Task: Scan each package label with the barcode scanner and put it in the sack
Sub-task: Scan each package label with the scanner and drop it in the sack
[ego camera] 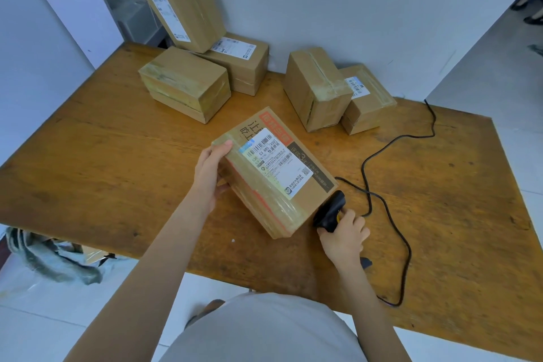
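Just left of the barcode scanner (pixel 330 209), a labelled package (pixel 273 173) lies label up over the wooden surface (pixel 117 170), the left grip (pixel 210 176) clasping the end farthest from the scanner. The right grip (pixel 343 238) is curled round the scanner's handle.

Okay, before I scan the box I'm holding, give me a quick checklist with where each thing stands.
1. The label faces up on the package: ok.
2. The left hand grips the package: ok.
3. The right hand holds the barcode scanner: ok.
4. Aim at the label: cannot tell, the barcode scanner's front is hidden.
5. The cable is clear of the package: ok.
6. The sack is open: cannot tell, it lies crumpled on the floor.
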{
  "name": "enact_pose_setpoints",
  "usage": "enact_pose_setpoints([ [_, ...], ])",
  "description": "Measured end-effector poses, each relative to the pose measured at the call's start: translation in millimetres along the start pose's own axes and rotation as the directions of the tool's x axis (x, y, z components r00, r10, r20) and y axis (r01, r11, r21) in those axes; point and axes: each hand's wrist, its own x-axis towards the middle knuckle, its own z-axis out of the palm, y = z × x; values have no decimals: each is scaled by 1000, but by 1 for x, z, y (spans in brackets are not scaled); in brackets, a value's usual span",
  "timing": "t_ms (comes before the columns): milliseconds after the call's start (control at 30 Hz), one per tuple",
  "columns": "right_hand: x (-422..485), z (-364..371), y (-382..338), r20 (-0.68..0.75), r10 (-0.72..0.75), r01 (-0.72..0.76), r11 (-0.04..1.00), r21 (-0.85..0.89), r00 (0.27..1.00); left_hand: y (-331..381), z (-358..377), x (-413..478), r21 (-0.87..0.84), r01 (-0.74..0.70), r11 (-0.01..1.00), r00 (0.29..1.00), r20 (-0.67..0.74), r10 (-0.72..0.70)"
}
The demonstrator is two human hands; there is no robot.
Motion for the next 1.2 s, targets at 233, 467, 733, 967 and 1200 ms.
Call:
enact_pose_setpoints([
  [233, -30, -6, -15, -205, -194, 255, 907, 334, 959, -4, 0, -10, -121, 99, 988, 995, 40, -95],
  [467, -90, -12, -65, -56, -159, 149, 667, 730, 986, 8, -31, -34, -191, 145, 971, 989, 63, -135],
  [733, -136, 45, -134, 94, -349, 177, 668, 723, 932, 39, -159, -66, -195, 160, 968, 987, 22, -158],
  [967, -200, 120, -221, 245, -607, 325, 674, 664, 756, 40, -307, -101, -259, 56, 964, 982, -161, -100],
  [1200, -267, 196, -310, 376, -741, 431, 644, 632, 557, 61, -432, -120, -310, -80, 947, 934, -355, -37],
])
